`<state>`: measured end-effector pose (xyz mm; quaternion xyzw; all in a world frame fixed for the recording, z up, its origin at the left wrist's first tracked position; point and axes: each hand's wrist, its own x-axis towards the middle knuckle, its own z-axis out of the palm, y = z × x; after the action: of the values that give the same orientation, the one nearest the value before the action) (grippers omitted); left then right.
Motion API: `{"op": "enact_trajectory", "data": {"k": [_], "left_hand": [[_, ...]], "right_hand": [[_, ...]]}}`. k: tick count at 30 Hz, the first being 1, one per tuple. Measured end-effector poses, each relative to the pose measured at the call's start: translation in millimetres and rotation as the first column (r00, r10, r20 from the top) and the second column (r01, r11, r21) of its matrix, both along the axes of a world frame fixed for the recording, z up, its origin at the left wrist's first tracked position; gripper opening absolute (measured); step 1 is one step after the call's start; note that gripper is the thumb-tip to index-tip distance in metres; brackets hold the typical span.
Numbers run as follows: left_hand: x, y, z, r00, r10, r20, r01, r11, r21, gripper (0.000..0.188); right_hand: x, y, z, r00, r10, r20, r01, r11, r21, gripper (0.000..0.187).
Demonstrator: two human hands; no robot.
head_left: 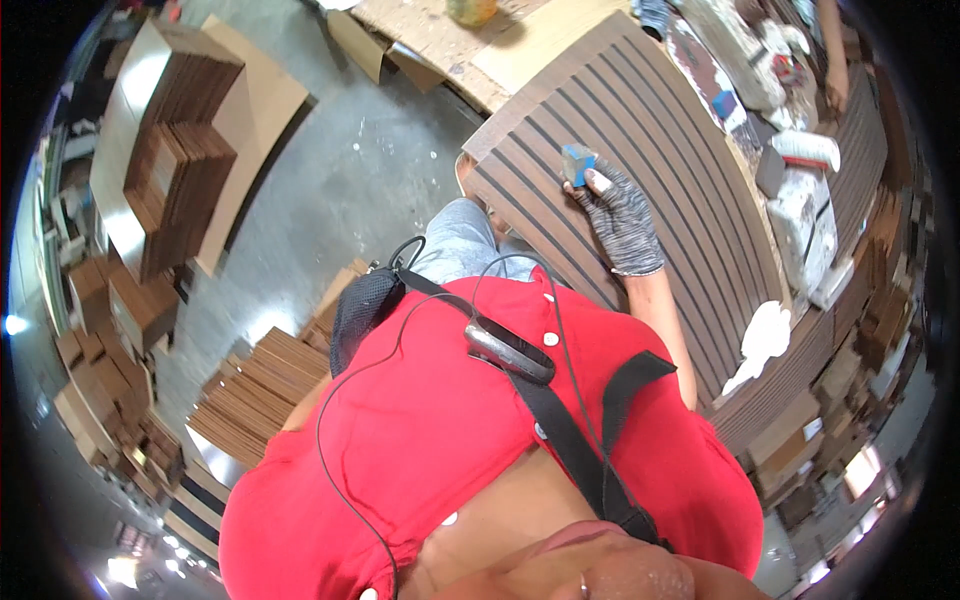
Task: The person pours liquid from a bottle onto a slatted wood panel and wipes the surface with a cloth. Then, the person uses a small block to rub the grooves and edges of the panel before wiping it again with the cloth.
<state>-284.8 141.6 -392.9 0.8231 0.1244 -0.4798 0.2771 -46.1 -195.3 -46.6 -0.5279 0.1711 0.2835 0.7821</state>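
Note:
My right hand (620, 218), in a grey knitted glove with bare fingertips, grips a small blue-and-grey block (577, 163). It holds the block over a brown slatted wood panel (700, 200) with dark grooves; whether block and panel touch is hard to tell. The panel slants across the bench in front of me and to my right. On my left side only a bit of bare arm (306, 405) shows beside my red shirt, and my left hand is out of sight.
A white crumpled cloth (765, 338) lies at the panel's right edge. Beyond it are a white cylindrical container (806, 150) and another person's arm (832, 50). Stacks of brown boards (175, 170) stand on the left, and more boards (265, 390) sit close by my left side.

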Motion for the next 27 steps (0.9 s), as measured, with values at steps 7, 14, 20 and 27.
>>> {"op": "enact_trajectory", "data": {"k": [7, 14, 20, 27], "left_hand": [[79, 190, 240, 0.881, 0.306, -0.361, -0.22, 0.94, 0.261, 0.035], [302, 0, 427, 0.89, -0.245, 0.383, 0.332, 0.926, -0.178, 0.041], [304, -151, 492, 0.448, -0.608, 0.656, 0.821, 0.569, -0.033, 0.036], [295, -187, 497, 0.494, -0.721, 0.486, 0.858, 0.496, -0.137, 0.046]], "right_hand": [[-42, -28, 17, 0.966, -0.14, 0.215, 0.111, 0.983, 0.143, 0.035], [-70, -52, 16, 0.817, -0.546, 0.186, 0.456, 0.808, 0.373, 0.026], [-106, -42, 8, 0.711, -0.687, 0.149, 0.552, 0.677, 0.486, 0.03], [-165, -124, -3, 0.476, -0.878, 0.047, 0.781, 0.447, 0.435, 0.038]]}}
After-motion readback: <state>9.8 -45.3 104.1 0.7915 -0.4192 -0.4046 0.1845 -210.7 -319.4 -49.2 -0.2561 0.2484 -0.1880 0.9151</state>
